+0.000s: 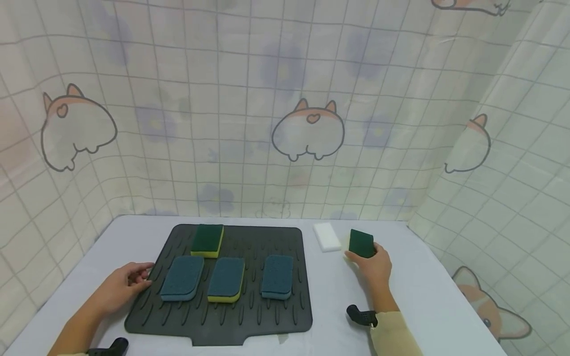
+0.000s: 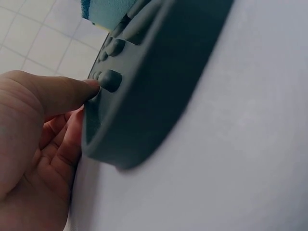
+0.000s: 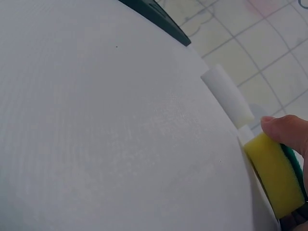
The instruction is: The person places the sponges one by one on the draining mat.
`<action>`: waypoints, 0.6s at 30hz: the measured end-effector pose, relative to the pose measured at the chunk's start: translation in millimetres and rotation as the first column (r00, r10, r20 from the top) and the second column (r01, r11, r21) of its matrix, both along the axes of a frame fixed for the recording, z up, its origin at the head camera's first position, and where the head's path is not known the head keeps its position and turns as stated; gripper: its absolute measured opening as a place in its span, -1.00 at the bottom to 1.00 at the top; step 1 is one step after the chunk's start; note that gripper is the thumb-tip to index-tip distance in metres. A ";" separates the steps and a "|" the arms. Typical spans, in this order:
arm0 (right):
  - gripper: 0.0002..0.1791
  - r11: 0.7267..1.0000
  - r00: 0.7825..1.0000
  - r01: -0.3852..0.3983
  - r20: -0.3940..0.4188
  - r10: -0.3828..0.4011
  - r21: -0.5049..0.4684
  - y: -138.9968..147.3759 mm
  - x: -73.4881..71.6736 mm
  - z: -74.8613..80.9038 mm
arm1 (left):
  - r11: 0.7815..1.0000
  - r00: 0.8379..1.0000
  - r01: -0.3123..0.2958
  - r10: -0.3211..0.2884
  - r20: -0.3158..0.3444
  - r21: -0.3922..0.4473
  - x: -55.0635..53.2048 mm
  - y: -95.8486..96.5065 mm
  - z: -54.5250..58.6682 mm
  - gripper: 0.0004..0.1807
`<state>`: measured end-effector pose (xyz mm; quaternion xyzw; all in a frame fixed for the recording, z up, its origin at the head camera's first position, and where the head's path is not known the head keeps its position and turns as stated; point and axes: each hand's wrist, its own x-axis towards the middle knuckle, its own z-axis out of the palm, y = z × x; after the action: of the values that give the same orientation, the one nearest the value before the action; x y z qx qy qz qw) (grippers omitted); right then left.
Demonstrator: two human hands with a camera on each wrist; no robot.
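Observation:
A black ridged mat (image 1: 249,316) lies on the white table, and my left hand (image 1: 126,284) holds its left edge. In the left wrist view the thumb (image 2: 72,96) presses the mat's raised rim while the other fingers curl beside it. At the right, my right hand (image 1: 376,264) grips a green-and-yellow scouring sponge (image 1: 360,243) between thumb and fingers. Its yellow side (image 3: 274,175) shows in the right wrist view, close to the tabletop; whether it touches is unclear. Left of it lies a white sponge block (image 1: 327,237). A pale edge shows between them.
On the mat rest a green-and-yellow sponge (image 1: 208,240) at the back, a blue sponge (image 1: 182,277) at front left, a blue-topped yellow sponge (image 1: 226,279) and another blue sponge (image 1: 277,276). A patterned curtain (image 1: 249,123) hangs behind and beside the table.

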<state>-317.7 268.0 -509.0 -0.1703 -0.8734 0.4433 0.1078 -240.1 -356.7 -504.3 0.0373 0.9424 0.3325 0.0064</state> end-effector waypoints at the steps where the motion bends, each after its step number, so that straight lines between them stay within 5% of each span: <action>1: 0.13 1.000 1.000 0.003 0.002 -0.003 0.001 -0.2 -0.1 -0.3 | 1.000 1.000 0.000 0.000 -0.001 0.001 -0.1 -0.2 -0.1 -0.44; 18: 0.11 1.000 1.000 -0.029 0.010 0.029 0.005 3.7 0.7 -3.7 | 1.000 1.000 -0.013 0.013 -0.009 -0.005 0.3 0.0 -0.2 -0.44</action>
<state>-317.0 271.7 -512.7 -0.1596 -0.8774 0.4417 0.0977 -239.8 -356.7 -504.5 0.0328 0.9435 0.3298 0.0003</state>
